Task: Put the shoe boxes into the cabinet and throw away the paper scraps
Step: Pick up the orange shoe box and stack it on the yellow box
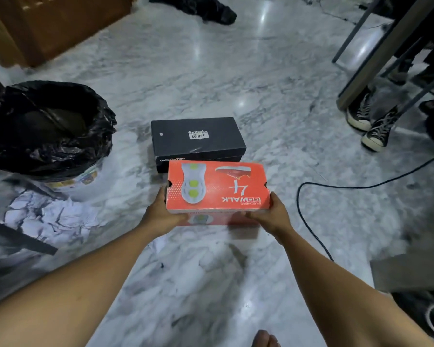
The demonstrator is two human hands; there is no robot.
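An orange shoe box (217, 187) with a shoe-sole print is held above the marble floor. My left hand (161, 212) grips its left end and my right hand (273, 216) grips its right end. Just behind it a black shoe box (197, 140) with a white logo rests on the floor, lid on. Crumpled white paper scraps (48, 219) lie on the floor to the left. A bin lined with a black bag (45, 128) stands at the left, beside the scraps. A brown wooden cabinet (48, 26) is at the far left.
A black cable (308, 221) loops across the floor to the right. Another person's feet in black sneakers (368, 121) stand beside grey table legs (376, 58) at the right. A dark bag (206, 7) lies at the far end. My bare foot (264, 339) shows at the bottom.
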